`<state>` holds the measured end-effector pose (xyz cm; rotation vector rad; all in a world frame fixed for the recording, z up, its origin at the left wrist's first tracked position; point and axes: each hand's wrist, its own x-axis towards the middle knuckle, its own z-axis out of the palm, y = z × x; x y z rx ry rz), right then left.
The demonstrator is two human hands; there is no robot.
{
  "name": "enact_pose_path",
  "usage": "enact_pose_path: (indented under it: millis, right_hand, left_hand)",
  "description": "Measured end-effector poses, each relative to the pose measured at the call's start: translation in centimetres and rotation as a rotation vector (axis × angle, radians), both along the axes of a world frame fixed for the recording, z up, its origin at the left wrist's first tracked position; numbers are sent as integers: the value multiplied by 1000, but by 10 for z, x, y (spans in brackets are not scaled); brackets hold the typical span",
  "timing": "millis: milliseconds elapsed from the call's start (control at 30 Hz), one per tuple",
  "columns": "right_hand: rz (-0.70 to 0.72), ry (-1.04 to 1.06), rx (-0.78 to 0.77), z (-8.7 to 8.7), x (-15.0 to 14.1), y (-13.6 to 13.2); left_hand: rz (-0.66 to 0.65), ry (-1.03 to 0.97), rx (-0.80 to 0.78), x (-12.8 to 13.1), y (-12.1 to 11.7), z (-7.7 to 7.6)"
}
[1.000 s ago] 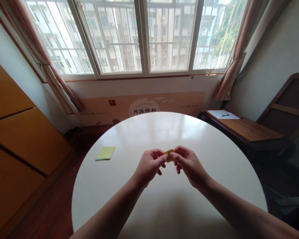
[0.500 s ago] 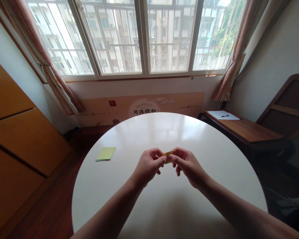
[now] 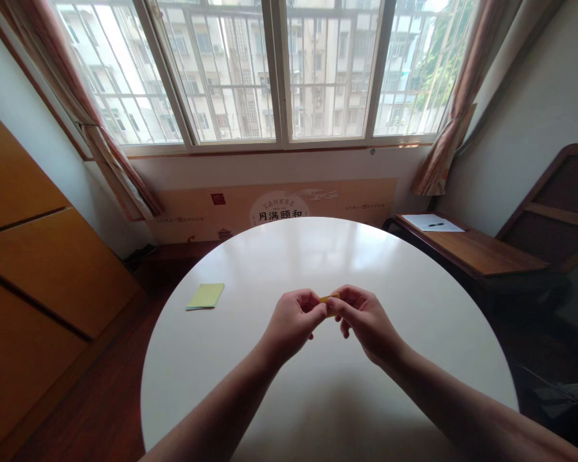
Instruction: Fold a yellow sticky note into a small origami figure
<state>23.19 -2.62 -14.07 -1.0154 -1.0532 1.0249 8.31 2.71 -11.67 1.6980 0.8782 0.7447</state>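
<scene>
Between my two hands is a small piece of yellow paper (image 3: 324, 299), seemingly folded and mostly covered by fingers. My left hand (image 3: 296, 317) pinches its left side between thumb and fingers. From the other side, my right hand (image 3: 359, 311) grips it with the thumb on top, the lower fingers curled loosely beneath. Both hands are above the middle of the white round table (image 3: 241, 256). Off to the left on the tabletop lies a small stack of square paper (image 3: 206, 296), yellow-green on top with a bluish edge below.
A wooden bench (image 3: 491, 247) at the right carries a white sheet (image 3: 431, 222) with a dark pen on it. An orange-brown cabinet (image 3: 52, 269) stands at the left. Beyond the table are a printed panel and a barred window.
My left thumb and fingers have shifted slightly right, closer to the right hand, and cover more of the yellow paper. The paper stack has stayed put.
</scene>
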Motion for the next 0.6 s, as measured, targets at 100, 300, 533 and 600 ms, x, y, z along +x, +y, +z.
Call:
enact_pose_path:
  millis: [100, 300, 533, 600]
  right_hand:
    - [-7, 4, 10, 0, -2, -1]
    - [-27, 35, 16, 3, 2, -1]
    - [-8, 27, 18, 1, 1, -2]
    - [-19, 33, 19, 1, 1, -2]
  left_hand:
    - [0, -66, -92, 3, -1, 0]
    - [-29, -100, -165, 4, -1, 1]
    - [-11, -122, -89, 4, 1, -2]
    - [-31, -112, -86, 4, 1, -1]
